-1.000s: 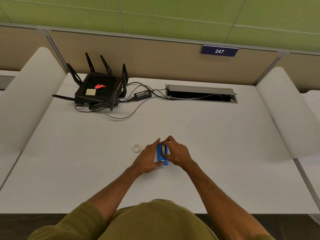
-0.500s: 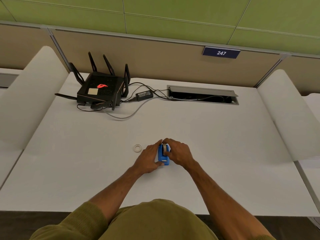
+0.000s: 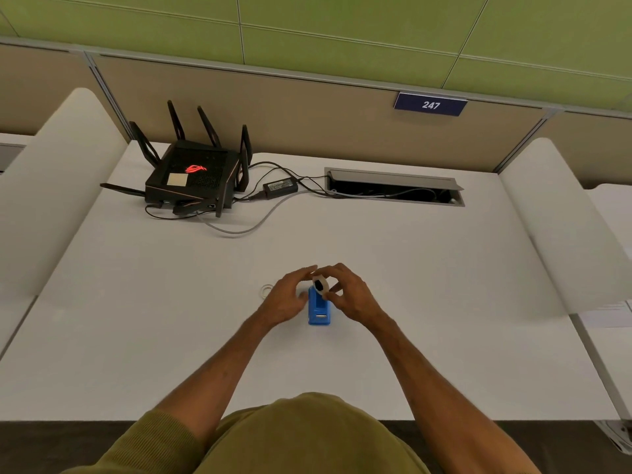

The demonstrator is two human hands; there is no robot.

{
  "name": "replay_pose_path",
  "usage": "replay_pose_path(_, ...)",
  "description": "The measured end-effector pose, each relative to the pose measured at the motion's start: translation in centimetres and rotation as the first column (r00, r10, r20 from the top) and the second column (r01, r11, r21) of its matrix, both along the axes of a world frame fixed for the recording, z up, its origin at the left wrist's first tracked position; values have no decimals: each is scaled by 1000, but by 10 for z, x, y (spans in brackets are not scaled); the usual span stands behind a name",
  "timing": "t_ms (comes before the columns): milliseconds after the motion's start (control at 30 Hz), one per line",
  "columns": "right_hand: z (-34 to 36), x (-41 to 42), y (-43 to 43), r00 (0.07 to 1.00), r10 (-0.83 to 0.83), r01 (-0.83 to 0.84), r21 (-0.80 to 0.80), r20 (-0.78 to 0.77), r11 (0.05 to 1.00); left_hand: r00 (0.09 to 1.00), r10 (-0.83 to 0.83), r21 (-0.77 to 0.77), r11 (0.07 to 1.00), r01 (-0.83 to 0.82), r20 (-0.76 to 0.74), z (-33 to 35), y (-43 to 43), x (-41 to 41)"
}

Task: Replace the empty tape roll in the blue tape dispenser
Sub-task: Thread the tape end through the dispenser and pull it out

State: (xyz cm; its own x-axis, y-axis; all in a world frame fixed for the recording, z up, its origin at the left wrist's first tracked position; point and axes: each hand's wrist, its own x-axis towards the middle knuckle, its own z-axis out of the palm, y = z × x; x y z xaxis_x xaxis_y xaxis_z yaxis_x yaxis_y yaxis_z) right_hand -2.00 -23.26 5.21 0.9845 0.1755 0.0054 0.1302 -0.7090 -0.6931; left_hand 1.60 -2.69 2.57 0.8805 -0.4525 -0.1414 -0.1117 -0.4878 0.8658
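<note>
The blue tape dispenser (image 3: 319, 311) stands on the white desk (image 3: 427, 285) in front of me. Just above its far end is a small roll with a black core (image 3: 319, 284), pinched in the fingers of my right hand (image 3: 352, 295). My left hand (image 3: 286, 297) is at the dispenser's left side, its fingers apart and its fingertips close to the roll. A small white tape ring (image 3: 266, 290) lies flat on the desk just left of my left hand.
A black router (image 3: 193, 179) with antennas sits at the back left, with its power brick (image 3: 279, 187) and cables running to an open cable tray (image 3: 393, 188). White curved dividers (image 3: 554, 217) flank the desk on both sides.
Both hands were pressed against the dispenser's sides. Now the right hand has lifted the roll up out of its far end, and the left hand has loosened and risen.
</note>
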Motion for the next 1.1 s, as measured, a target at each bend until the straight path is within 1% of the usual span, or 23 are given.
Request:
replay_pose_path(100, -1, 2, 3, 1000, -21, 21, 70, -8, 997, 993, 107, -53, 993, -104, 58, 3, -3, -4)
replay_pose_path(200, 1, 1, 5, 996, -48, 55, 99, -72, 994, 978, 187, -57, 982, -183, 96, 1, -1, -6)
replay_pose_path(333, 2, -2, 2, 967, -186, 201, 70, -174, 977, 968, 221, -28, 975, -219, 122, -4, 2, -5)
replay_pose_path(433, -1, -2, 0, 933, -247, 283, 110, -264, 953, 966, 227, -16, 974, -227, 120, -4, 3, -5)
replay_pose_path(567, -4, -4, 2, 926, -279, 307, 79, -256, 948, 971, 206, 27, 977, -210, 123, 1, -2, -8)
replay_pose_path(667, 0, -6, 3, 932, -285, 308, 73, -226, 949, 975, 173, 84, 979, -186, 139, 4, -3, -11)
replay_pose_path(733, 1, -7, 4, 936, -285, 305, 73, -206, 950, 978, 118, 113, 984, -139, 174, 5, -2, -12)
replay_pose_path(833, -1, -7, 3, 950, -247, 269, 103, -189, 958, 971, 35, 151, 986, -73, 238, 6, 0, -14)
replay_pose_path(933, -1, -6, 1, 960, -200, 222, 102, -195, 970, 961, 5, 209, 976, -65, 277, 5, 2, -15)
replay_pose_path(1000, 1, -6, 0, 966, -166, 190, 108, -199, 976, 963, 4, 221, 973, -65, 270, 6, 2, -16)
replay_pose_path(1100, 3, -7, 2, 969, -141, 163, 95, -202, 982, 976, 33, 175, 982, -71, 215, 7, 0, -17)
